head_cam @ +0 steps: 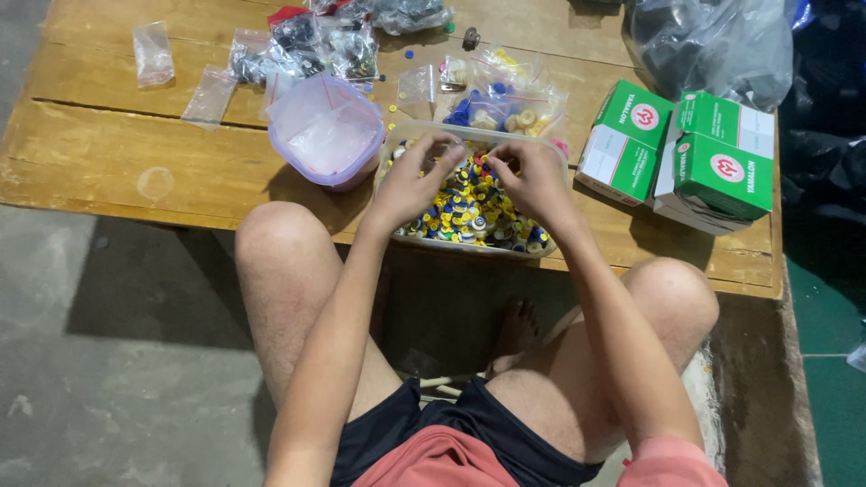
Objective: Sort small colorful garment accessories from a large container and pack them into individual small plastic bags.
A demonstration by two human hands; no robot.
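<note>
- Both hands hover over a clear plastic tray [395,144] at the near edge of the wooden table [108,153], between the person's knees.
- The tray holds a heap of small caps [465,206], yellow, blue and silver.
- The left hand [410,180] has its fingers curled, pinching something small; what exactly cannot be told.
- The right hand [532,176] is likewise curled, fingertips together near the left's.
- The caps look light, stiff and smooth, likely to slip or scatter; each is best pinched by its rim between thumb and forefinger.
- A lidded tub [327,131] stands just left of the tray; green boxes [677,149] sit toward the right edge.
</note>
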